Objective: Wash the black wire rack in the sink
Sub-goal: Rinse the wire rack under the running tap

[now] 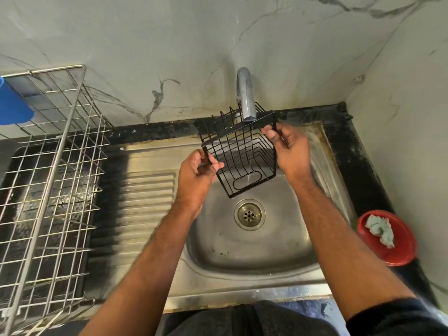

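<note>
The black wire rack [242, 156] is a small open basket, held tilted over the steel sink [254, 253] right under the chrome tap [246, 95]. A thin stream of water runs down through the rack. My left hand [197, 175] pinches the rack's left rim. My right hand [289, 147] grips its upper right corner. The drain [249, 214] lies just below the rack.
A large steel wire dish rack [53, 170] stands on the left, with a blue object [13, 105] behind it. The ribbed drainboard [145, 204] lies between it and the basin. A red bowl [390, 248] holding a pale scrub pad [380, 230] sits on the black counter at right.
</note>
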